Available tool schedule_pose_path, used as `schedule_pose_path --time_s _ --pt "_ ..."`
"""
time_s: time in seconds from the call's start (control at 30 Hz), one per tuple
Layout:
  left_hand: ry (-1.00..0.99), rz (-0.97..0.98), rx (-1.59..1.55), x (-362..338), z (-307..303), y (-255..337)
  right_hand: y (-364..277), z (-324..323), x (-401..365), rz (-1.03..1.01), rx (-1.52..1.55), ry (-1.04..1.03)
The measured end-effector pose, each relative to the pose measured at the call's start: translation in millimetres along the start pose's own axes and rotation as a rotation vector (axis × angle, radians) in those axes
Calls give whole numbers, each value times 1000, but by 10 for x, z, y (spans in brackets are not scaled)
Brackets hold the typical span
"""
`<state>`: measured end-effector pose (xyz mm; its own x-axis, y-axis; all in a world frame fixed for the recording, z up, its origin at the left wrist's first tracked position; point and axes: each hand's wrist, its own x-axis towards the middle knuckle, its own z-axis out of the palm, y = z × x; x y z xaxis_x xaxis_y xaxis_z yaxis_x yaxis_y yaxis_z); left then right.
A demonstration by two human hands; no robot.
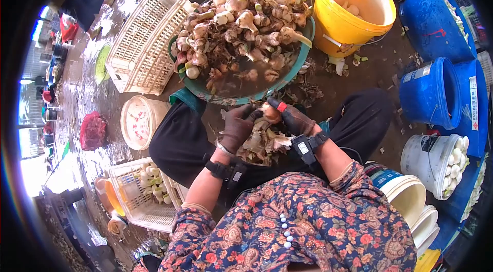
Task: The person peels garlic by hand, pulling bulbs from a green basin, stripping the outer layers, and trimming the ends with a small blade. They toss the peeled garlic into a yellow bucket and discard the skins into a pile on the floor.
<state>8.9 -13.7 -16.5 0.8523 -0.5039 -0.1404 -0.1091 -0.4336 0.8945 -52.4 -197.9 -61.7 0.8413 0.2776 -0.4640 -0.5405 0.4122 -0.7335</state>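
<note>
My left hand, in a dark glove, is closed at the left side of a garlic bulb. My right hand, also gloved and with red tape on a finger, grips the same bulb from the right. Loose skins and stalks lie between my legs just below the bulb. Beyond my hands stands a wide green-rimmed tub heaped with unpeeled garlic, with murky water showing at its near side.
A yellow bucket stands right of the tub, a white crate left. Blue buckets and a white bucket of peeled garlic line the right. Another crate and a pale bucket are left.
</note>
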Motion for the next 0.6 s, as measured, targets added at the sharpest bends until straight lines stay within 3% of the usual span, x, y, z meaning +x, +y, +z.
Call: schedule_pose_path --time_s 0.03,0.07,0.13,0.17,0.2,0.27,0.33,0.4,0.47,0.53,0.6 --pt "-27 -180 -180 15 -34 29 -113 14 -70 -62 -312 66" --pt "-24 -180 -180 26 -74 53 -190 70 -104 -61 -314 63" --pt "-78 -426 -846 35 -184 74 -338 214 -165 -307 -223 -9" --pt "-152 -339 -827 35 -234 4 -444 254 -265 -180 -85 -97" --pt "-149 -338 -827 -6 -223 -43 -441 242 -266 -180 -85 -100" --pt "114 415 63 -100 -198 -132 -403 194 -243 -301 -140 -89" --pt "81 356 132 -102 -273 -74 -314 138 -180 -311 -252 -11" --pt "94 472 180 -37 -308 -124 -229 218 -206 -836 -875 295" --pt "56 545 288 12 -361 -117 -323 404 -343 -790 -1045 285" --pt "-44 -537 -712 49 -383 122 -376 553 -391 -723 -1225 245" --pt "-39 -456 -670 22 -357 229 -360 590 -358 -759 -1249 248"
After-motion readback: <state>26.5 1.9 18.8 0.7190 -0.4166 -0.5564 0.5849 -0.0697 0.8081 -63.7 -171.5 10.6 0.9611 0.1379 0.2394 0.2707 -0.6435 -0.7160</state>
